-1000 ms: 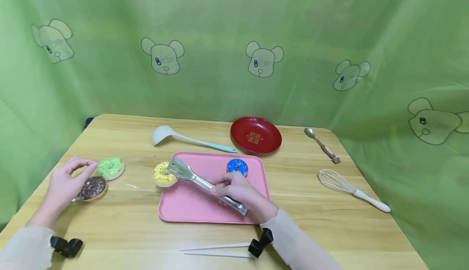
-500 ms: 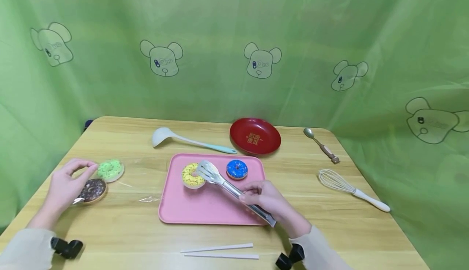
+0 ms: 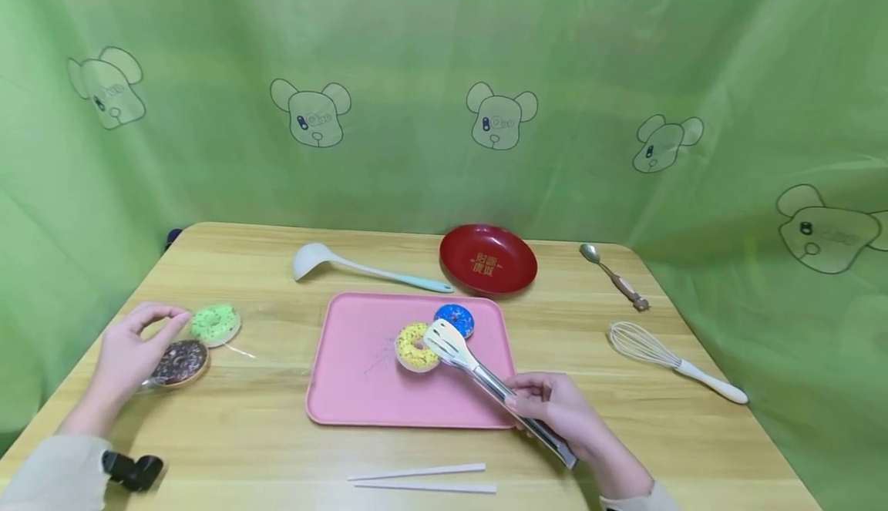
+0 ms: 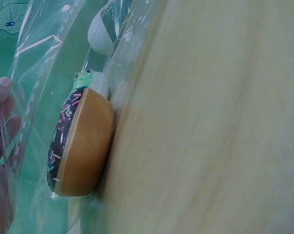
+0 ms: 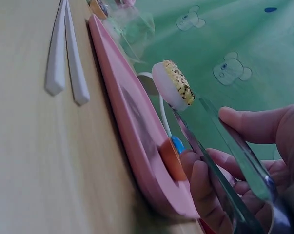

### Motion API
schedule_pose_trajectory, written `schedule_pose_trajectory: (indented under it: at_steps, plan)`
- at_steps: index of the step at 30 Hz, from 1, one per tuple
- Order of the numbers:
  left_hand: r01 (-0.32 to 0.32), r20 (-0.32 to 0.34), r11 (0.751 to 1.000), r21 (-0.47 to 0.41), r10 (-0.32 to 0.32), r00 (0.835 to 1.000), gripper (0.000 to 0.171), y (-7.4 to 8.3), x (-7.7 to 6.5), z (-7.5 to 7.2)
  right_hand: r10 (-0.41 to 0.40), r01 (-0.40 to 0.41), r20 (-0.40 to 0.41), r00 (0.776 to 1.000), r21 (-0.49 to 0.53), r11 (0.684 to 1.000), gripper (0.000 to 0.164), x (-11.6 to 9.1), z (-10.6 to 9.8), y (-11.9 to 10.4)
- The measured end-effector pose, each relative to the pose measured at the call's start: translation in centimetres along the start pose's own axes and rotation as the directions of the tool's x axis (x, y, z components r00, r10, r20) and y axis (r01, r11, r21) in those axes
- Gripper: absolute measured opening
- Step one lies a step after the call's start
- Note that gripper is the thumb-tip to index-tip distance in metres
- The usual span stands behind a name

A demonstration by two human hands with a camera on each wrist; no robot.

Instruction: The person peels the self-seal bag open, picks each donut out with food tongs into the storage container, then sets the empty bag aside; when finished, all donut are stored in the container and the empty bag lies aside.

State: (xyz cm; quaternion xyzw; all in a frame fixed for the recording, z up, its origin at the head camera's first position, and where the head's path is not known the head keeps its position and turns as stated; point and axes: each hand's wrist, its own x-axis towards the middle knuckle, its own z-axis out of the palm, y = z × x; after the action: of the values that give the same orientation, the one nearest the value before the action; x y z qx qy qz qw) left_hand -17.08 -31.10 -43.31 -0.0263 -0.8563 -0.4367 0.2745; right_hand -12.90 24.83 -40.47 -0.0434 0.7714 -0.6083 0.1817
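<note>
My right hand (image 3: 558, 411) holds metal tongs (image 3: 489, 380) that grip a yellow doughnut (image 3: 411, 355). In the right wrist view this doughnut (image 5: 173, 85) hangs above the pink tray (image 5: 132, 131), clear of it. A blue doughnut (image 3: 459, 314) lies on the tray (image 3: 347, 388), partly behind the tong tips. At the left, my left hand (image 3: 132, 349) pinches the edge of a clear plastic bag (image 4: 39, 53), thumb and fingers together. A chocolate doughnut (image 4: 86, 146) with sprinkles and a green doughnut (image 3: 216, 318) lie inside that bag on the table.
Behind the tray are a white ladle (image 3: 347, 262) with a turquoise handle and a red plate (image 3: 509, 268). A spoon (image 3: 613, 280) and a whisk (image 3: 676, 361) lie at the right. White chopsticks (image 3: 423, 486) lie in front of the tray. A green curtain (image 3: 409, 179) surrounds the table.
My right hand has moved right with the tongs, carrying the yellow doughnut from the tray's left edge to over its middle, near the blue doughnut. My left hand has stayed in place.
</note>
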Motion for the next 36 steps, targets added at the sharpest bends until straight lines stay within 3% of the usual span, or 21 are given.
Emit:
schedule_pose_trajectory:
  at_steps: [10,20,24,30,36]
  plan:
    - [-0.002,-0.002,1.000,-0.002,0.002,1.000,0.016,0.2,0.1,-0.2,0.043,-0.044,-0.035,0.998,-0.015,0.999,0.051,-2.6,-1.7,1.4]
    - [-0.007,-0.008,1.000,-0.001,0.007,1.000,0.016,0.1,0.0,-0.1,0.051,-0.052,-0.043,0.998,-0.038,0.998,0.048,-4.0,-2.9,1.9]
    - [-0.017,-0.031,1.000,-0.010,0.017,0.999,0.014,-0.1,0.1,0.1,0.053,-0.062,-0.078,0.996,-0.111,0.992,0.048,-4.2,-2.9,1.9]
    - [-0.023,-0.030,1.000,-0.010,0.022,0.999,0.015,0.0,-0.1,0.0,0.013,-0.058,-0.160,0.987,-0.281,0.958,0.042,-4.1,-2.4,1.8]
    - [-0.018,-0.013,1.000,-0.006,0.018,1.000,0.016,0.2,-0.2,-0.3,-0.028,-0.039,-0.190,0.981,-0.338,0.940,0.040,-4.1,-2.2,1.7]
